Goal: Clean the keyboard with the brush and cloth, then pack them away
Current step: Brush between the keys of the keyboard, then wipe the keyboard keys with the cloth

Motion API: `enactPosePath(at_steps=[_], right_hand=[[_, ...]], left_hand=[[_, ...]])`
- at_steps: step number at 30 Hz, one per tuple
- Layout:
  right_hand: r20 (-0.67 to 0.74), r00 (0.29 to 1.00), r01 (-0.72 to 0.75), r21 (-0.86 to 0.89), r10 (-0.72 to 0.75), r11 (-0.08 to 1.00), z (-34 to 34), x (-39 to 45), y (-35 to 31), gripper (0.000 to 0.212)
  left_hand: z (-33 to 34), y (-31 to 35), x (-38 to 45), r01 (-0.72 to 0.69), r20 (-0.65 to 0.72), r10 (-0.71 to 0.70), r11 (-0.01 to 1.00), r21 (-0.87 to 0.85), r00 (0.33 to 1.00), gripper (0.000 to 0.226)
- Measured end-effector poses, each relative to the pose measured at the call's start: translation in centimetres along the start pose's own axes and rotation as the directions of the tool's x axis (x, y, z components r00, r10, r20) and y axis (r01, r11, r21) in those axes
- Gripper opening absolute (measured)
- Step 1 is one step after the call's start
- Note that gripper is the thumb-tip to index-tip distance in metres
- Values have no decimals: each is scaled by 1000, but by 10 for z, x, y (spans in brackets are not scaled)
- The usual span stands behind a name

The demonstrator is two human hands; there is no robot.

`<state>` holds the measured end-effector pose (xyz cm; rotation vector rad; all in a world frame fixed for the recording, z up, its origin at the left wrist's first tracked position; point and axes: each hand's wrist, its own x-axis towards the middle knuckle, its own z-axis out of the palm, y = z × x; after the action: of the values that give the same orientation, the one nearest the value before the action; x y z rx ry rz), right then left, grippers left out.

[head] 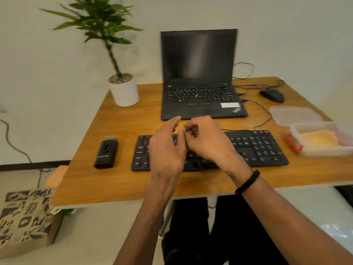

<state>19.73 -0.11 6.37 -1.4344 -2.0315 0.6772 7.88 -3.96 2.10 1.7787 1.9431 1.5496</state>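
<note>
A black keyboard (257,146) lies across the middle of the wooden desk (124,180). Both my hands hover over its left half. My left hand (166,150) has its fingers relaxed and spread, holding nothing. My right hand (208,142) has its fingers curled inward beside the left fingertips, and I see nothing held in it. A black brush tool (106,153) lies left of the keyboard. A yellow-orange cloth (319,139) sits in a clear plastic box (324,152) to the right of the keyboard.
Behind the keyboard stand an open black laptop (200,73), a black mouse (272,94) with cables and a potted plant (124,92). The box's clear lid (294,115) lies behind it, and something red (293,143) sits at its left end. A printed cardboard box (26,220) stands on the floor.
</note>
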Motion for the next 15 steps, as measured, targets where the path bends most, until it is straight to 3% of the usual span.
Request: enactPosePath(at_steps=[8,15], right_hand=[[-175,972,-175,-110,155,978,-105,-21,94,16],[-378,910,-275,-251,167,928,-181,-30,180,25]], left_hand=[[105,88,-5,-124,218,167,972,-198,962,36],[172,154,-12,-173,443,230,971,-167,867,41]])
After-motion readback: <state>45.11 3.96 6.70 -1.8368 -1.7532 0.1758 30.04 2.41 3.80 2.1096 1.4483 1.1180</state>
